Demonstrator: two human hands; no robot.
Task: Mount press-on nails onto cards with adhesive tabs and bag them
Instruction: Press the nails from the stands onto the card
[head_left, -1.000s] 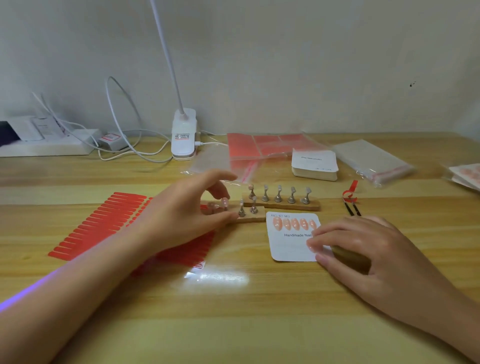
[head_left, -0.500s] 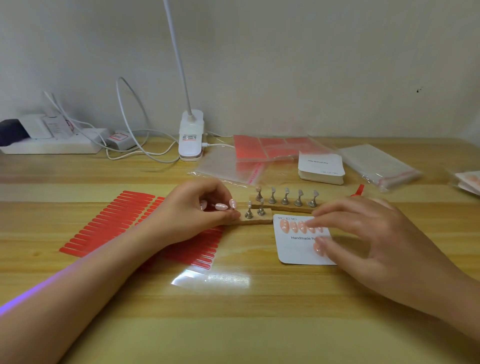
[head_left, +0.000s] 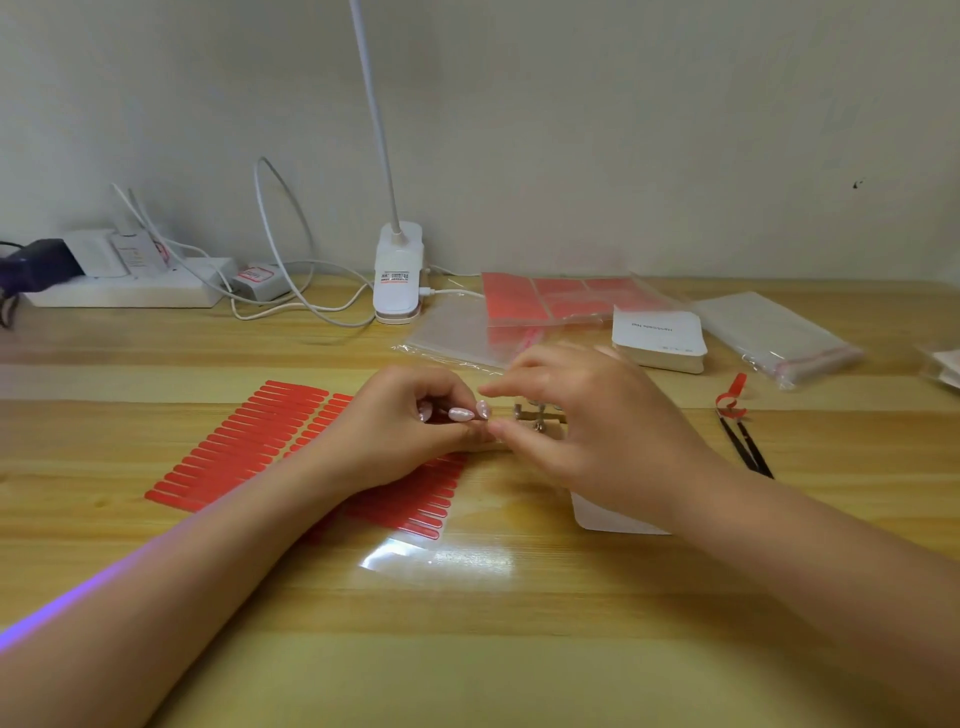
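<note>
The right hand (head_left: 597, 421) had left the white rectangular card (head_left: 613, 519) (half-filled) to join the left hand (head_left: 400, 431); both hands' fingers pinched a glossy pale-pink press-on nail (head_left: 461, 414).

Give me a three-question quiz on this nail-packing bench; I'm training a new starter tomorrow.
1. True or false: the tweezers are in the right hand.
2. Which lies under the left hand? A) red sticker sheet B) stack of cards C) power strip
3. Fill in: both hands meet at the wooden nail ____.

Key: 1 false, they lie on the table to the right; 2 A; 3 stand.
</note>
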